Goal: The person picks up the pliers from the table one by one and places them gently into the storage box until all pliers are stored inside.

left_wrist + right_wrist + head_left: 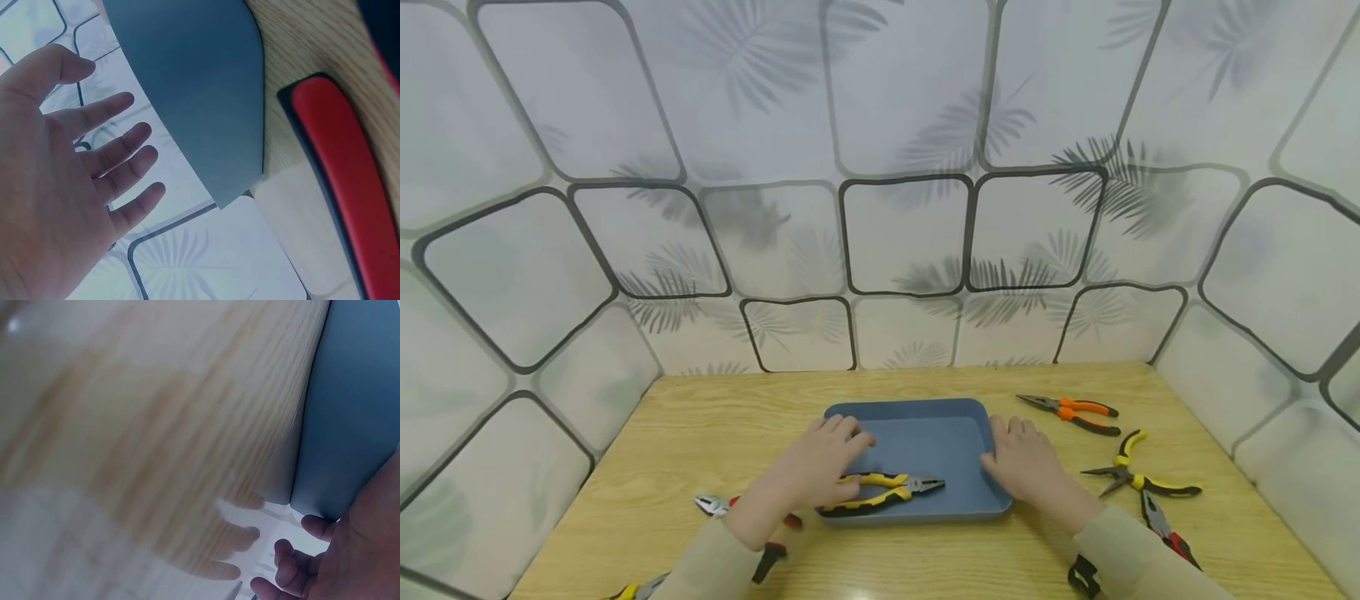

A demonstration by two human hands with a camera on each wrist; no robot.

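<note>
A blue-grey tray (925, 450) sits on the wooden table with yellow-and-black pliers (887, 492) lying in it, jaws toward the right. My left hand (823, 458) hovers over the tray's left side, near the handles of those pliers. In the left wrist view its fingers (125, 140) are spread, relaxed and hold nothing. By the tray's right wall is my right hand (1026, 462), thumb toward the inside. Its other fingers (287, 569) hang loosely bent outside the wall in the right wrist view. Whether the thumb touches the rim is hard to see.
To the right lie orange-handled long-nose pliers (1075, 410), spread yellow-and-black pliers (1131, 477) and red-handled pliers (1161, 521). Left of the tray, red-and-black pliers (711, 504) lie partly behind my left arm. More yellow-handled pliers (636, 590) show at the bottom edge. Patterned walls enclose the table.
</note>
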